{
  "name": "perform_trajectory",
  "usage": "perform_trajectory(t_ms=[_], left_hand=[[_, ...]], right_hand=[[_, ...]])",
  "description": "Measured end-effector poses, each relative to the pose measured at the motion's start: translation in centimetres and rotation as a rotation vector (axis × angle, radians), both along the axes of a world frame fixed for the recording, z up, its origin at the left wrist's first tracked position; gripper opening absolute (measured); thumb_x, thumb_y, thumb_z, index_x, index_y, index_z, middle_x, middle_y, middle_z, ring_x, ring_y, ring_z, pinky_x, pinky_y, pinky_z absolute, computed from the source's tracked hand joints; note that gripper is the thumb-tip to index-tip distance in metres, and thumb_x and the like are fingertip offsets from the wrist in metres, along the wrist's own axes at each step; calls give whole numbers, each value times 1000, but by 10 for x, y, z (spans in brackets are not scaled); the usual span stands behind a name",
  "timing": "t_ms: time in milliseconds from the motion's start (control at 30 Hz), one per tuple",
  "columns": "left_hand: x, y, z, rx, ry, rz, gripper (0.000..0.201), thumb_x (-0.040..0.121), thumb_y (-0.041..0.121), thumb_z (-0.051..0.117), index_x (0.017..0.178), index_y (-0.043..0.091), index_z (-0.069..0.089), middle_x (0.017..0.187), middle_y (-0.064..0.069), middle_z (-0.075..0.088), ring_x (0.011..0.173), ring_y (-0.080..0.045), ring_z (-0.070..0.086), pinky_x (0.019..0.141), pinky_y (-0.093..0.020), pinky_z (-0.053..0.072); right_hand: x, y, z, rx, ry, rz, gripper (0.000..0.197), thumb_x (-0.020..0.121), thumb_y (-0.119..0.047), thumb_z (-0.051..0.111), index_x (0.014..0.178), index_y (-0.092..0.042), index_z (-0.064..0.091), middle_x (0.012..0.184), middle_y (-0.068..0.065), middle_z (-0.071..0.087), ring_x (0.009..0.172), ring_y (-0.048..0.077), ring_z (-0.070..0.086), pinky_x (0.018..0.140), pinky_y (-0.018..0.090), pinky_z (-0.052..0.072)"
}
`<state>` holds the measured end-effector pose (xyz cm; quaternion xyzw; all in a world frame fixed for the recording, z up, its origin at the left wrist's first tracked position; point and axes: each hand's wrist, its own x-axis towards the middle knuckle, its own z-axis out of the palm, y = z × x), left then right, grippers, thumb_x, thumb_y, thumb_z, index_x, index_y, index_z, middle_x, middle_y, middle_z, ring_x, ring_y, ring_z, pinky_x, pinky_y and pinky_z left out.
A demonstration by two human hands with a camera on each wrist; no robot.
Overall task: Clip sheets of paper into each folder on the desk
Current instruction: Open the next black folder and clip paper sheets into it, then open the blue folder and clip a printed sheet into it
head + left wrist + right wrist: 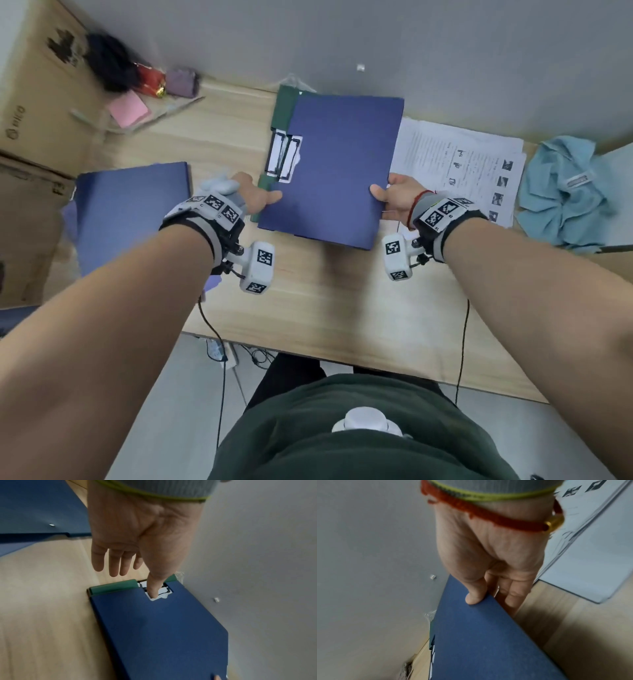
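Note:
A closed blue folder (335,168) (163,635) (479,642) lies in the middle of the desk on top of a green folder (284,109) (113,586). My left hand (262,197) (137,580) is at its left edge near the spine. The thumb presses on the blue cover by the white label window, and the other fingers stretch straight out beside the spine. My right hand (387,195) (491,597) pinches the folder's right edge, thumb on top and fingers underneath. A stack of printed paper sheets (462,161) (590,561) lies just right of the folder.
A second blue folder (133,212) (34,507) lies at the left of the wooden desk (325,301). A crumpled light blue cloth (565,192) sits at the far right. Cardboard boxes (37,102), pink sticky notes (128,109) and small clutter fill the back left corner.

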<state>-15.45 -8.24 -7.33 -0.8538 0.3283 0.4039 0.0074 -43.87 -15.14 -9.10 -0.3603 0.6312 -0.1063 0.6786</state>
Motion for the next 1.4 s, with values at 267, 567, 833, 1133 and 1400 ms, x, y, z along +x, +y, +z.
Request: perform_trajectory(t_ms=[267,567,833,1133,1400], left_hand=[[17,5,-31,124,107,-50,82,75,50,73,141,11,42,123,-8,61,103,-35,65,89,-48,57],[20,-17,-66,200,62,-163,61,47,55,68,96,19,64,89,-4,70,80,-31,69,83,-44,58],[38,-16,-77,145,144,-107,73,46,53,73,111,19,62,98,-3,70,87,-31,69,83,-46,59],[94,6,-39,102,78,7,90,78,48,71,151,15,32,147,-16,46,126,-38,52,105,-47,45],[177,112,-9,224,-251,168,47,65,44,72,96,16,51,102,-5,64,97,-34,65,87,-39,52]], right_hand=[[41,-36,-17,3,212,65,30,94,-14,64,123,-10,61,118,6,69,98,25,69,86,44,59],[59,-39,-28,-47,528,273,62,83,-37,73,134,-8,52,130,9,59,120,32,57,103,45,48],[71,-41,-29,-7,619,394,74,79,-49,71,137,-10,49,136,10,56,123,33,54,104,43,48],[157,-35,9,-288,446,296,50,85,-27,69,130,-18,52,127,9,56,112,27,60,84,35,53],[270,56,-1,-44,106,604,18,92,-14,64,108,-8,60,90,9,62,81,21,62,77,31,55]])
